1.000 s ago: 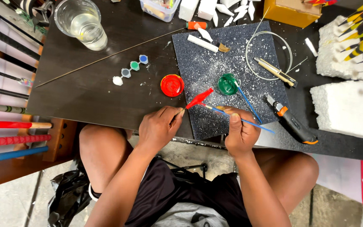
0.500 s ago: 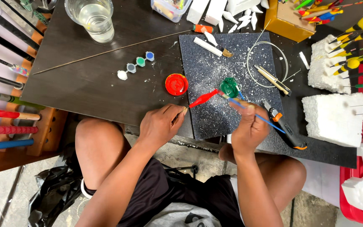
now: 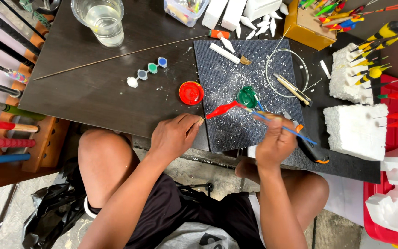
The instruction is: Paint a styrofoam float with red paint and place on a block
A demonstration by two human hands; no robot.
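Right hand risen toward green lid, fingers pinching blue brush, left hand fingers holding red float at mat edge

We count two hands, the left hand and the right hand. We see two open paint lids, a red lid and a green lid, one strip of four small paint pots, one glass of water, two big foam blocks, and one grey mat.
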